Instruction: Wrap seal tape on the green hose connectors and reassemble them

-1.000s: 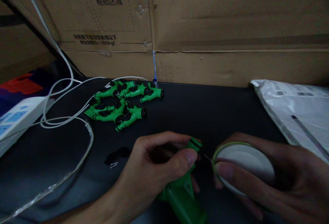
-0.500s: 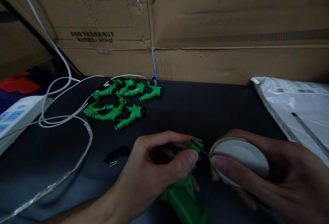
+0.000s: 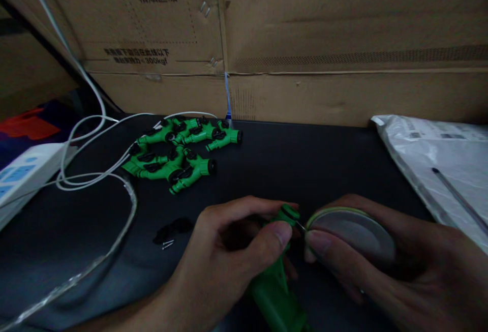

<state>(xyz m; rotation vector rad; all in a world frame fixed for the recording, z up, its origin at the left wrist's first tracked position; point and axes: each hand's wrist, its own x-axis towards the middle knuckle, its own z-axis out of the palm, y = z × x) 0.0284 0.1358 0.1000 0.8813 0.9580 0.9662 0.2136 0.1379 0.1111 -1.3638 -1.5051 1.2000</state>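
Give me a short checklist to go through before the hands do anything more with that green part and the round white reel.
1. Left hand grips the green part firmly: ok.
2. Right hand holds the round white reel, thumb on its rim: ok.
3. Thin strand runs from the reel to the part's ringed tip: ok.
4. Strand caught on the tip: cannot tell, too small.
5. Pile of green parts and white cables lie apart from both hands: ok.

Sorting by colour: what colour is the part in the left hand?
Green part, head view.
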